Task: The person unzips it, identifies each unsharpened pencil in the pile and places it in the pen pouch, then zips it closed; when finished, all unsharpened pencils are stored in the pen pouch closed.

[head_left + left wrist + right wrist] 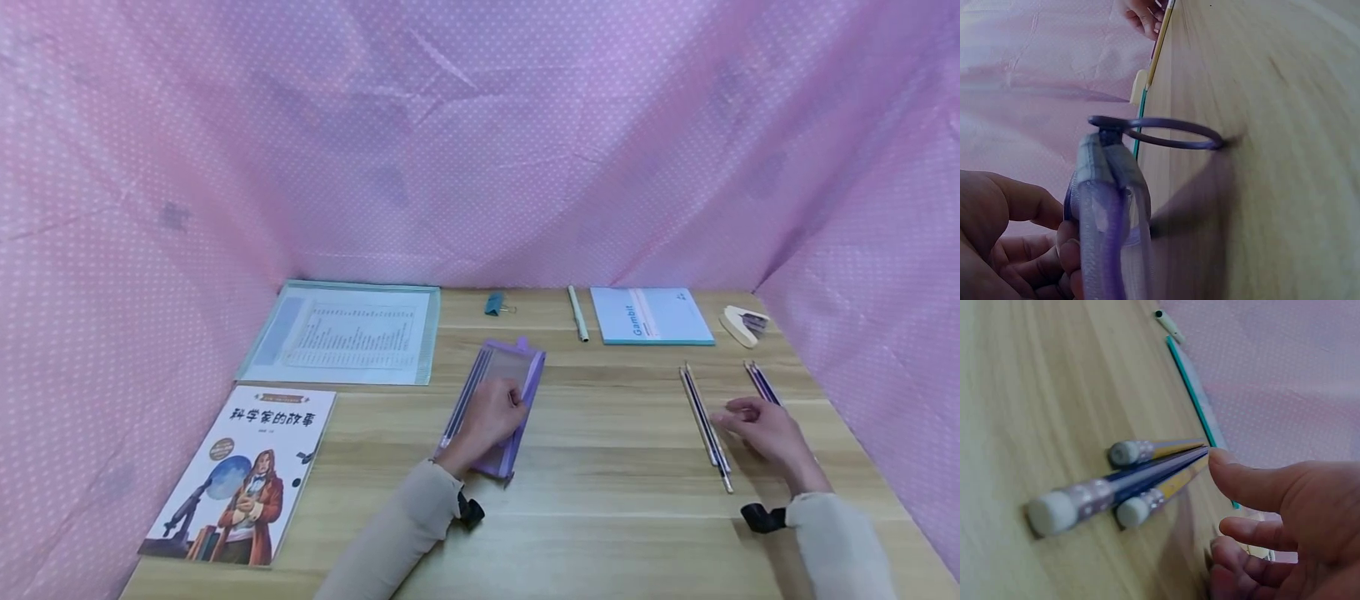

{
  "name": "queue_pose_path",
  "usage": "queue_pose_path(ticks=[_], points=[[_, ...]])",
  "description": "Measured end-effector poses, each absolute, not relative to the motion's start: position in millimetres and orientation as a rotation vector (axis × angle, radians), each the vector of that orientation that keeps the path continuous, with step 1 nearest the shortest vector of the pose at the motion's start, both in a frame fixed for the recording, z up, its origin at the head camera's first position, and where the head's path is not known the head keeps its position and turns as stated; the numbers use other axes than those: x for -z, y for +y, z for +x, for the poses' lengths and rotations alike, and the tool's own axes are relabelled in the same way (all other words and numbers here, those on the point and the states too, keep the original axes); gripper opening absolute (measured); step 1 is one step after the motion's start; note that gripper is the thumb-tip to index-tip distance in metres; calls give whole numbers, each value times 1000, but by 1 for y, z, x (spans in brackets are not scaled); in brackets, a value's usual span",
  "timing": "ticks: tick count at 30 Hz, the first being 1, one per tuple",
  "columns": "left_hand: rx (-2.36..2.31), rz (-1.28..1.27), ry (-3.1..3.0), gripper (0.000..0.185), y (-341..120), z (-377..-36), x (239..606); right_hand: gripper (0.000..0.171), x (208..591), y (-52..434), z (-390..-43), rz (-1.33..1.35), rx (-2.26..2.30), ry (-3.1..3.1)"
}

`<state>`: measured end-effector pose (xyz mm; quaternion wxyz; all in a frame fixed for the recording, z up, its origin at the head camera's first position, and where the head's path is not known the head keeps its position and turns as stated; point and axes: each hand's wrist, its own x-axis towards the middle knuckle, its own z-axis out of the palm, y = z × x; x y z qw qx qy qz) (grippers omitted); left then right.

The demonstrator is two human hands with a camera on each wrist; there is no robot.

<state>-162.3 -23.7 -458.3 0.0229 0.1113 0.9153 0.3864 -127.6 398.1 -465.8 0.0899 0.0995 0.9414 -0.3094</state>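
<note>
My left hand [491, 417] lies over a purple mesh zip pencil case [529, 396], its fingers curled at the mesh. Pencils [469, 390] show along the left side of the case. In the left wrist view the case's end faces me, with a dark looped zip pull [1175, 124] sticking out and fingertips gripping its upper side. Between two groups of pencils hovers my right hand [772, 433], fingers loosely bent. Its thumb tip overlaps the nearer group of striped pencils [705, 425], whose white erasers [1052, 514] face the right wrist camera. The other pencils [762, 383] lie partly behind the hand.
At the left lie an illustrated book [247, 475] and a clear document folder [360, 333]. Along the back are a teal binder clip [495, 304], a pale green pen [577, 313], a blue notebook [660, 317] and a cream stapler-like item [742, 325]. Pink dotted cloth [480, 150] surrounds the table.
</note>
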Motion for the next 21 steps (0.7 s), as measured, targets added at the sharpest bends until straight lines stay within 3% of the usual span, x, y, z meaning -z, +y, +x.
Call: queue_pose_path(ticks=[9,15,21], points=[[-1214,344,2819,17,-23,-161,459,40,467,408,-128,317,848,2937],[-1190,333,2822,16,-23,-161,459,51,463,416,-122,415,843,2910],[-1190,334,2824,16,-23,-161,458,38,464,421,-122,427,782,2992]])
